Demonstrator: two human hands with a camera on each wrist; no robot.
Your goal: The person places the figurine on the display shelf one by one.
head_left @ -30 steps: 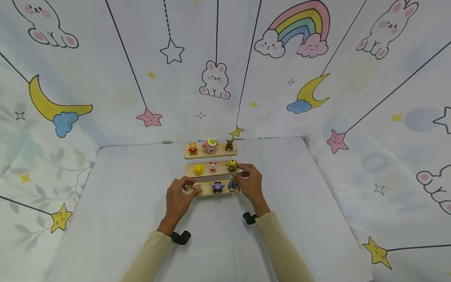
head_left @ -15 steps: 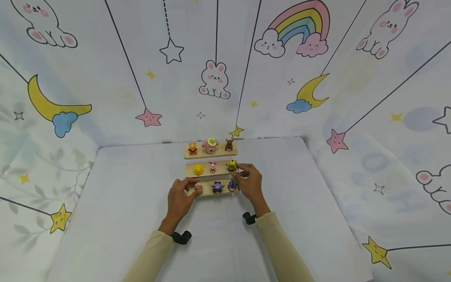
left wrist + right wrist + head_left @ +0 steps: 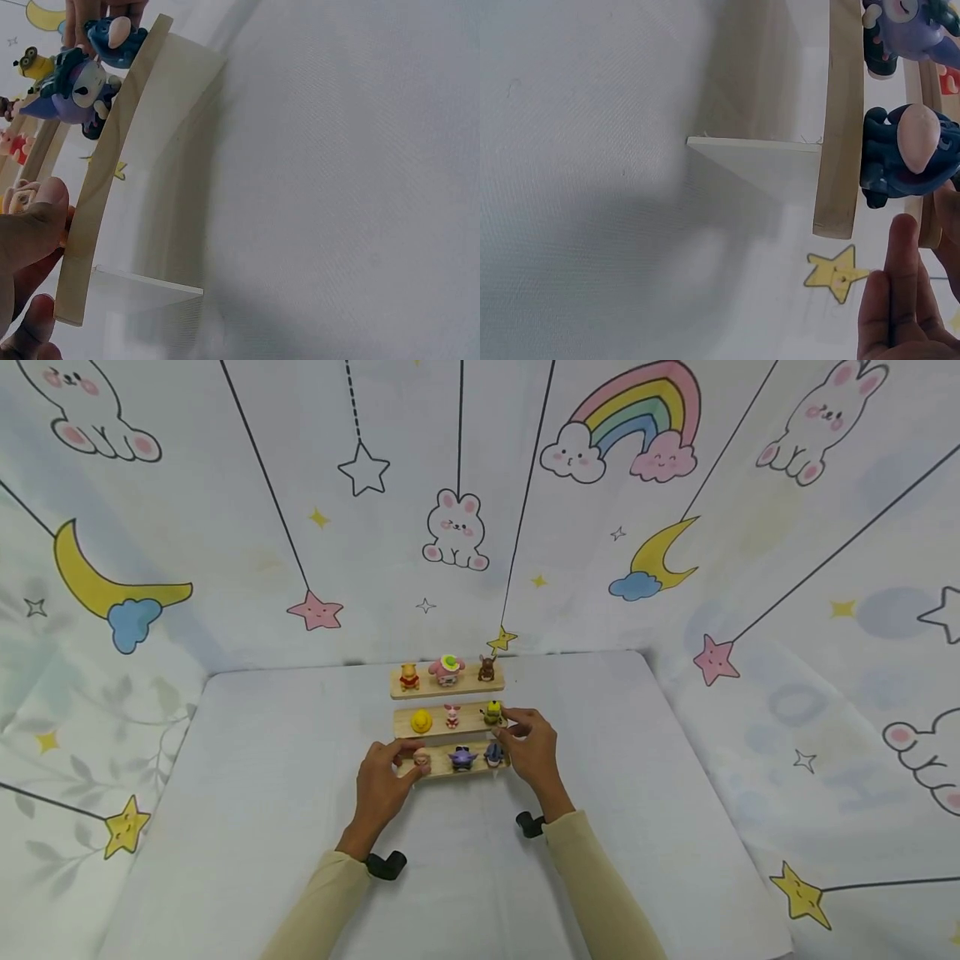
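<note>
My left hand (image 3: pixel 381 787) pinches a small peach-coloured figurine (image 3: pixel 20 197) at the left end of the front wooden shelf (image 3: pixel 105 172); its thumb covers part of the figure. A purple figurine (image 3: pixel 462 759) and a blue donkey figurine (image 3: pixel 911 154) stand farther right on that shelf. My right hand (image 3: pixel 534 750) grips the right end of the middle wooden shelf (image 3: pixel 472 718) between thumb and index finger, close beside a yellow-green minion figurine (image 3: pixel 492 713). Its other fingers are stretched out below, and part of the grip is hidden.
On the middle shelf also stand a yellow figurine (image 3: pixel 422 721) and a pink piglet figurine (image 3: pixel 452 717). A back shelf (image 3: pixel 420 691) bears a bear (image 3: pixel 408 677), a pink figurine (image 3: pixel 447 672) and a brown figurine (image 3: pixel 487 669). A clear support (image 3: pixel 757 161) holds the front shelf above the white table (image 3: pixel 285 760).
My left hand has lowered slightly and moved a little to the right with the peach-coloured figurine, which now stands on the front shelf. My right hand has stayed in place.
</note>
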